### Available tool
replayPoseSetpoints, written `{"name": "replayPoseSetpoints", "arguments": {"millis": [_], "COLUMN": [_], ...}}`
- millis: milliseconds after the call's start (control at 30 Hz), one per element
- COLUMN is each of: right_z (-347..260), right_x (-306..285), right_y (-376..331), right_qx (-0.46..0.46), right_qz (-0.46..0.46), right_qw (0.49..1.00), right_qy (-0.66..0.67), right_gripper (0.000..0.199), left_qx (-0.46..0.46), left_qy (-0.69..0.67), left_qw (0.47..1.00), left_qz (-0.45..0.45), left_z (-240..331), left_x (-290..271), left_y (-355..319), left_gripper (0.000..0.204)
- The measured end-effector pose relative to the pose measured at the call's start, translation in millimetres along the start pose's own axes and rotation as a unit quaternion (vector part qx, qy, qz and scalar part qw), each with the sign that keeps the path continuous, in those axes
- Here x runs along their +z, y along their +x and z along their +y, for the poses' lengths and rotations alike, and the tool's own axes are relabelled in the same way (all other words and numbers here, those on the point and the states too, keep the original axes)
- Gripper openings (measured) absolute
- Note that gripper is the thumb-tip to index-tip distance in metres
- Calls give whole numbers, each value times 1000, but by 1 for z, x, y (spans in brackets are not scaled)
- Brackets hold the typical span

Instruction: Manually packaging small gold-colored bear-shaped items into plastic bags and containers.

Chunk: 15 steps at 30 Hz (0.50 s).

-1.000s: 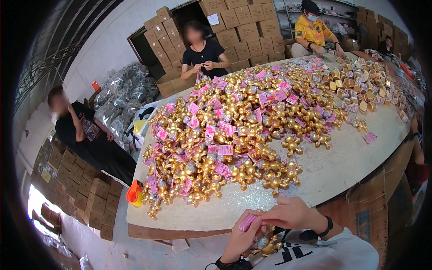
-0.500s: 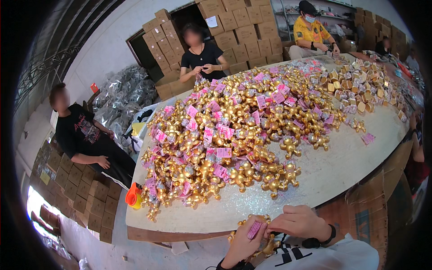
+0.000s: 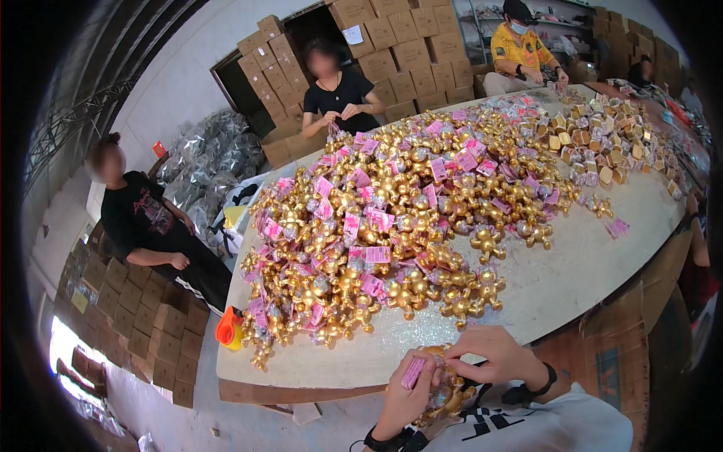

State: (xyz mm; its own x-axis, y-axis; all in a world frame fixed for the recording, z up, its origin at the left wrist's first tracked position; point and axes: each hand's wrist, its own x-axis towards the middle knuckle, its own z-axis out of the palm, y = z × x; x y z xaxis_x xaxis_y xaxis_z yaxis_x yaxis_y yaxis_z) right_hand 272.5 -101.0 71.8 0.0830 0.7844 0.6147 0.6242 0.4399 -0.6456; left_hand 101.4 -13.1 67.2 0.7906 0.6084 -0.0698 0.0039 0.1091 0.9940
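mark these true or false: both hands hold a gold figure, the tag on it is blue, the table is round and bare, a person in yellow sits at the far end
1. Both the left hand and right hand hold a gold figure. True.
2. Its tag is blue. False: pink.
3. The table is bare. False: a heap of gold figures covers much of it.
4. A person in yellow is at the far end. True.

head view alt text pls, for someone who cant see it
A person's left hand and right hand hold a gold figurine with a pink tag at the near edge of a table. A big heap of tagged gold figurines covers it; other people work around it.
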Motion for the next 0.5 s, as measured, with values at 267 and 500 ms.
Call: {"name": "replayPoseSetpoints", "arguments": {"millis": [267,500], "right_z": [1,1], "right_x": [5,5], "right_y": [11,13], "right_qx": [21,24], "right_qz": [-7,-11], "right_qw": [1000,999], "right_qy": [20,29], "right_gripper": [13,14], "left_qx": [12,17], "left_qy": [-34,-22], "left_qw": [999,1000], "left_qz": [7,11], "left_z": [1,1], "left_x": [-4,-6], "left_y": [6,12], "left_gripper": [13,13]}}
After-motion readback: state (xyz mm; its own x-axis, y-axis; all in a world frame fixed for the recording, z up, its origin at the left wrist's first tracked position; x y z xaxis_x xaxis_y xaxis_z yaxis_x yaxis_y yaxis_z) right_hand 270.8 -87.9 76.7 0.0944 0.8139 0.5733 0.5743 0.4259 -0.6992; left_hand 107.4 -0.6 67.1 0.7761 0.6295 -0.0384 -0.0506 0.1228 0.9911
